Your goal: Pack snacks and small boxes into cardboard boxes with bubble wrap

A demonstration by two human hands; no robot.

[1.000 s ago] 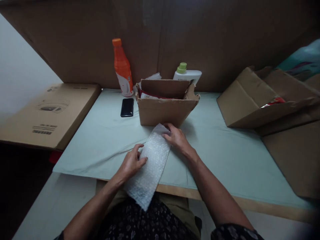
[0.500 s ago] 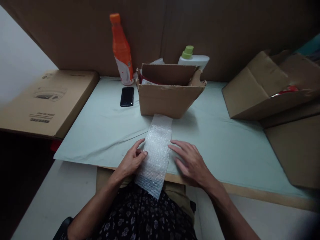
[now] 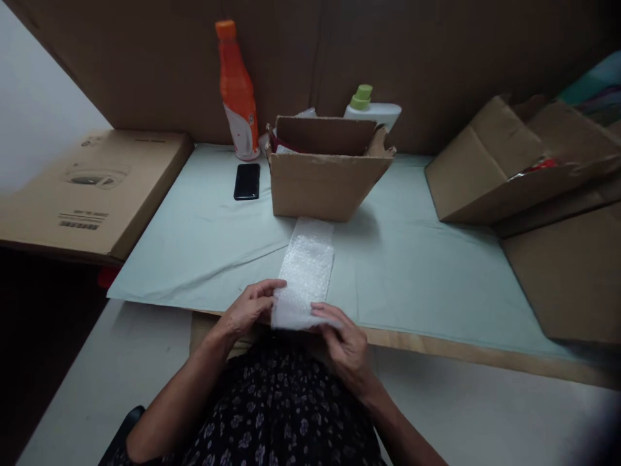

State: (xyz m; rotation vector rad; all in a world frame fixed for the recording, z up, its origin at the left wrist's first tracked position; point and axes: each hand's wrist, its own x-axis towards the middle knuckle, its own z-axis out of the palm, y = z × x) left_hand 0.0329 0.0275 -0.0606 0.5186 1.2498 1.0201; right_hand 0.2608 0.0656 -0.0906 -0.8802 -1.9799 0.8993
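Remotely, I saw a makeshift indoor workspace: pale-green cloth-covered counter (image 3: 412,272), open brown cardboard box (image 3: 317,186), translucent bubble-wrap piece (image 3: 306,265).

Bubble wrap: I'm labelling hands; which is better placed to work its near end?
Right hand, probably: it holds the bubble wrap by the near right corner; the left hand is at the left edge.

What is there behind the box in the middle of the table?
Behind the box show the top of a white bottle with a green cap, and some pale plastic. Their lower parts, and anything else there, are covered.
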